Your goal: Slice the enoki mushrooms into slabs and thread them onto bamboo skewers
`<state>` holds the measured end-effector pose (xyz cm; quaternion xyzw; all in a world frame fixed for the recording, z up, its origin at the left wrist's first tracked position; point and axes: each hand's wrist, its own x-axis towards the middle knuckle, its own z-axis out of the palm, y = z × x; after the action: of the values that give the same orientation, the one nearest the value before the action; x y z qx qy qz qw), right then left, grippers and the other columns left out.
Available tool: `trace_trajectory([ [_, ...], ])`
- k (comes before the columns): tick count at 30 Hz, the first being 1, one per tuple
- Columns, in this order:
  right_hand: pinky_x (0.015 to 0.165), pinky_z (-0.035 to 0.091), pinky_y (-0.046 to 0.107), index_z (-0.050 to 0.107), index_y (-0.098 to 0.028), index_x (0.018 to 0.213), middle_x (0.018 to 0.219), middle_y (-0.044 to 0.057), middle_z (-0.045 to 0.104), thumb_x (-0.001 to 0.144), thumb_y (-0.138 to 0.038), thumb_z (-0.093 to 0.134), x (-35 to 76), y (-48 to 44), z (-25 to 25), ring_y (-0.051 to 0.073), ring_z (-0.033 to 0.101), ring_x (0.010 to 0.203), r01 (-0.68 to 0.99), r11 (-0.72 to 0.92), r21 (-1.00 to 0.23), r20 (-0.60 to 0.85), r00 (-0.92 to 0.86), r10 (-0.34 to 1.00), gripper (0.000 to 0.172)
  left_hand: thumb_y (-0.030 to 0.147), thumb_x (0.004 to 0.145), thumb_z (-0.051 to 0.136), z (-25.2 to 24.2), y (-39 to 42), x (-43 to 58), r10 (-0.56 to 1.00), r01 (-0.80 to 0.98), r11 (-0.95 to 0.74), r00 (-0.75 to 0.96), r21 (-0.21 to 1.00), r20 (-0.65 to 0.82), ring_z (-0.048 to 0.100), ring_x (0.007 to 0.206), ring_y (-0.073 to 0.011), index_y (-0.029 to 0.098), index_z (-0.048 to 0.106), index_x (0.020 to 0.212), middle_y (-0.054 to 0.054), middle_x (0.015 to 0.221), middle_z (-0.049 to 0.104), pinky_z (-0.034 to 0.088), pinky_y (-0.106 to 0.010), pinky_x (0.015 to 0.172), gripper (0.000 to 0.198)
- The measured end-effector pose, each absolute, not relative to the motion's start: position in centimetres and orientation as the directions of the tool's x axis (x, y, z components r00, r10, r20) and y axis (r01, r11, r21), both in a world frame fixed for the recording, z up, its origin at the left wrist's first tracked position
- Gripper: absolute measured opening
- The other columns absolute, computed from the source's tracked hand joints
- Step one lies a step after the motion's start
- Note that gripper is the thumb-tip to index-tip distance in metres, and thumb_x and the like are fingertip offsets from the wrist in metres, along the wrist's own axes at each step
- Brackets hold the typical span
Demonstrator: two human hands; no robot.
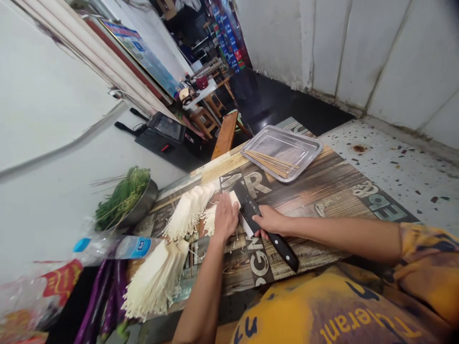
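My left hand (225, 217) presses down on a small bundle of white enoki mushrooms (212, 217) on the printed wooden table (322, 191), fingers curled over it. Gripped in my right hand (269, 220) by its black handle is a cleaver (251, 212), its blade set against the end of that bundle. A bigger enoki bunch (188, 210) lies just left of my left hand. Another large bunch (154, 282) lies nearer the table's front edge.
A metal tray (304, 143) with several bamboo skewers (274, 164) sits at the table's far side. A metal bowl (145, 205) of green chives stands at the left. A plastic water bottle (118, 247) and purple eggplants (98, 301) lie at the near left.
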<state>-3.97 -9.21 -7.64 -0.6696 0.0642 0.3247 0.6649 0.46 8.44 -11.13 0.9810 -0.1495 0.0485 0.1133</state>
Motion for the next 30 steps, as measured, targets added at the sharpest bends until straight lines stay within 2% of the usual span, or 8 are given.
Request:
trace_trajectory([
  [6,0.035,0.040,0.018,0.049,-0.014,0.081,0.042,-0.001,0.053,0.093,-0.014,0.035,-2.9,-6.6,-6.5,0.010,0.046,0.031,-0.517,-0.107,-0.849,-0.515,0.766,0.385,0.018,0.055,0.093,0.019,-10.4,9.2,0.6,-0.283,-0.285,-0.919,0.958,0.273,0.049,0.013,0.143,-0.0264,-0.001,0.020,0.144,-0.023,0.152,0.018,0.014,-0.045,0.116,0.076],
  [12,0.034,0.040,0.018,0.045,-0.014,0.089,0.045,-0.001,0.057,0.091,-0.009,0.032,-7.4,-8.0,-6.3,0.011,0.048,0.032,-0.513,-0.153,-0.844,-0.520,0.716,0.466,0.015,0.062,0.088,0.033,-9.2,8.2,-0.1,-0.290,-0.300,-0.916,0.954,0.265,0.076,0.012,0.143,-0.0283,0.003,0.017,0.146,-0.023,0.153,0.016,0.013,-0.046,0.116,0.084],
  [15,0.034,0.039,0.016,0.042,-0.016,0.093,0.048,-0.003,0.058,0.091,-0.009,0.031,-9.0,-9.4,-5.2,0.010,0.048,0.033,-0.465,-0.151,-0.872,-0.478,0.746,0.464,0.013,0.061,0.087,0.036,-7.2,6.8,-0.5,-0.287,-0.322,-0.910,0.944,0.263,0.162,0.019,0.142,-0.0299,0.004,0.021,0.145,-0.023,0.151,0.024,0.017,-0.046,0.116,0.082],
  [19,0.033,0.040,0.017,0.041,-0.018,0.086,0.047,-0.003,0.057,0.091,-0.010,0.034,-8.2,-9.8,-1.8,0.010,0.049,0.033,-0.321,-0.152,-0.935,-0.354,0.806,0.474,0.011,0.057,0.090,0.035,-2.6,6.1,-0.4,-0.258,-0.359,-0.905,0.890,0.228,0.376,0.022,0.141,-0.0297,0.009,0.023,0.145,-0.019,0.150,0.029,0.019,-0.047,0.115,0.073],
  [22,0.033,0.041,0.018,0.041,-0.018,0.080,0.044,-0.003,0.055,0.090,-0.010,0.037,-5.9,-8.2,0.7,0.011,0.050,0.034,-0.197,-0.118,-0.973,-0.230,0.812,0.536,0.013,0.055,0.091,0.033,1.0,8.1,0.6,-0.189,-0.303,-0.939,0.850,0.163,0.492,0.022,0.140,-0.0311,0.008,0.025,0.143,-0.020,0.149,0.031,0.019,-0.049,0.114,0.071],
  [25,0.036,0.043,0.017,0.045,-0.017,0.072,0.045,-0.002,0.056,0.089,-0.011,0.040,-3.4,-4.8,1.7,0.009,0.049,0.034,-0.148,-0.077,-0.986,-0.164,0.768,0.619,0.018,0.055,0.091,0.031,3.2,12.2,2.0,-0.148,-0.215,-0.974,0.838,0.068,0.525,0.030,0.136,-0.0334,0.006,0.031,0.139,-0.022,0.142,0.039,0.024,-0.050,0.110,0.068],
  [27,0.038,0.044,0.016,0.046,-0.016,0.067,0.045,-0.002,0.056,0.089,-0.012,0.041,-2.0,-2.0,1.5,0.008,0.048,0.035,-0.176,-0.082,-0.981,-0.186,0.739,0.647,0.023,0.054,0.091,0.030,3.4,15.2,3.1,-0.094,-0.133,-0.990,0.861,0.044,0.500,0.036,0.132,-0.0334,0.007,0.035,0.135,-0.022,0.137,0.044,0.029,-0.050,0.107,0.064],
  [30,0.041,0.047,0.018,0.047,-0.016,0.066,0.044,-0.002,0.055,0.088,-0.010,0.041,-0.8,1.7,0.5,0.010,0.051,0.037,-0.234,-0.113,-0.966,-0.249,0.716,0.652,0.024,0.053,0.090,0.030,2.0,18.9,4.4,0.048,0.014,-0.996,0.927,0.092,0.372,0.044,0.125,-0.0327,0.009,0.042,0.126,-0.021,0.128,0.051,0.035,-0.047,0.102,0.059],
])
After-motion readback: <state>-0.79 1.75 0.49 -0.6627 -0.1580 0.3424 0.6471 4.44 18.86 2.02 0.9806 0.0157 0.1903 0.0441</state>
